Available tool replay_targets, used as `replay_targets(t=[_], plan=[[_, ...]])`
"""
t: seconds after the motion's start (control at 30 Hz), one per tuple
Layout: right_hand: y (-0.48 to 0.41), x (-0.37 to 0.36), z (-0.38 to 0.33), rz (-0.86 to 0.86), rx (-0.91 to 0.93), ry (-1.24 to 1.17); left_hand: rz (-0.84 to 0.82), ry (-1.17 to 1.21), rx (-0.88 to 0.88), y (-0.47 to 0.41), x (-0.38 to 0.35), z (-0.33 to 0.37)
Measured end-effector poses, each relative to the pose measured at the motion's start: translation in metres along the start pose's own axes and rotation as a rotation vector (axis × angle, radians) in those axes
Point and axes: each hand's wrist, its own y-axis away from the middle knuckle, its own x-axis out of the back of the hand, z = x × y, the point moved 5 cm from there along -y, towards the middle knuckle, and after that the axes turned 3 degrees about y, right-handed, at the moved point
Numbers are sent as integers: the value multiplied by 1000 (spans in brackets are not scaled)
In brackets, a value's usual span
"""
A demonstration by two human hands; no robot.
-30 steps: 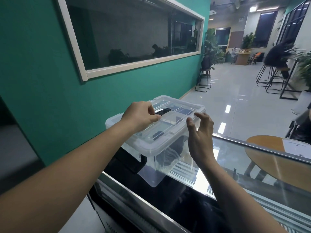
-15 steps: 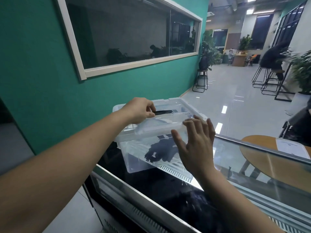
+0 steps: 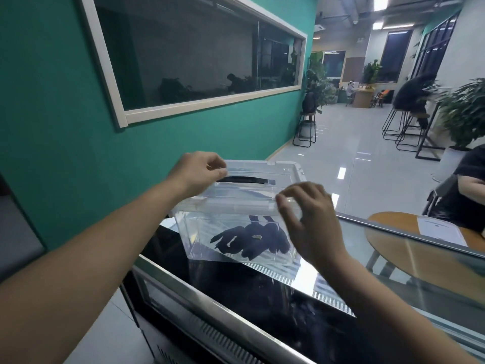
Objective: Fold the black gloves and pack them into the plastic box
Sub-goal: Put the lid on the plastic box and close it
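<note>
Gloves [image 3: 252,240] of black colour lie on the bottom of the plastic box [image 3: 210,232], toward its right half, and one sees them through the clear front wall. Small pale marks show on them (what they are I cannot tell). The box stands on the counter [image 3: 236,292], which has a dark glass top and a metal rim along the near edge. A clear lid [image 3: 252,195] sits on top of the box, and a flat black handle [image 3: 246,179] lies across its middle.

The left hand [image 3: 195,170] is at the far left part of the lid, just beside the left end of the handle. Its fingers are curled and pressed together against the thumb, and they pinch the lid there. The right hand [image 3: 312,222] is at the near right corner of the lid. Its fingers are bent and a little spread, and the tips touch the rim of the lid, while the thumb stays lower, in front of the box wall. This hand is somewhat blurred, so I cannot tell if it really grips the rim or only touches it.

Behind the box is a green wall [image 3: 78,153] with a long window [image 3: 196,53]. To the right, beyond the counter, stands a round wooden table [image 3: 393,232] with a sheet of paper [image 3: 441,229] on it.
</note>
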Motion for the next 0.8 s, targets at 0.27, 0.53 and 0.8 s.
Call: replay_targets(t=[0.27, 0.53, 0.8], plan=[[4, -10, 90, -127, -864, -546, 303, 428, 512, 38, 34, -124], [5, -36, 76, -226, -1176, -1168, -121, 1184, 801, 64, -24, -147], [-24, -22, 77, -203, -1191, -1113, -71, 1107, 742, 48, -10, -129]])
